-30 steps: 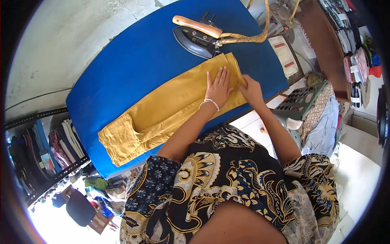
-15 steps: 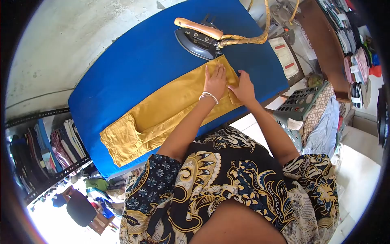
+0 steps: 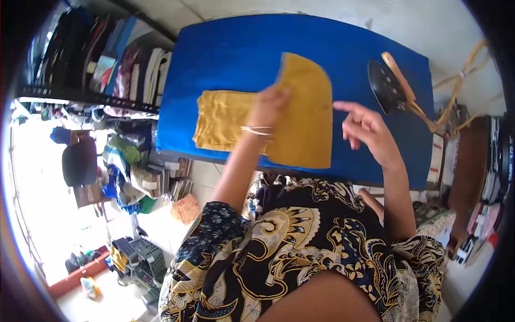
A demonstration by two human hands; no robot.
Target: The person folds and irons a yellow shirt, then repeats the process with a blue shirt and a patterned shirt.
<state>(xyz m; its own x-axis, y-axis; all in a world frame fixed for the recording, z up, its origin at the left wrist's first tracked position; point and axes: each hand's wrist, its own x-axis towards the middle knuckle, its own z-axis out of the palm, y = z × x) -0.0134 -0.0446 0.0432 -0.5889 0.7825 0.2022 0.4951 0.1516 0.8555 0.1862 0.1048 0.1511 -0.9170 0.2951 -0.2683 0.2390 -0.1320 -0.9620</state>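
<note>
A mustard-yellow cloth (image 3: 308,115) lies on the blue ironing surface (image 3: 241,37). Its right part is raised and folded toward the left, over the flatter left part. My left hand (image 3: 272,107), with a white band at the wrist, has its fingers closed on the cloth's upper middle. To the right of the folded edge, my right hand (image 3: 367,129) hovers with the index finger stretched out and the others loosely bent, holding nothing. The black iron (image 3: 387,86) with a wooden handle rests at the right of the surface.
Shelves of folded clothes (image 3: 107,61) stand at the upper left. A brown chair (image 3: 80,166), piled clothes and a grey crate (image 3: 147,257) are at the lower left. The iron's wrapped cord (image 3: 456,107) runs off to the right, near more stacked garments.
The view has turned toward the left. The cloth's right part has been lifted and folded over to the left by my left hand. My right hand has come off the cloth.
</note>
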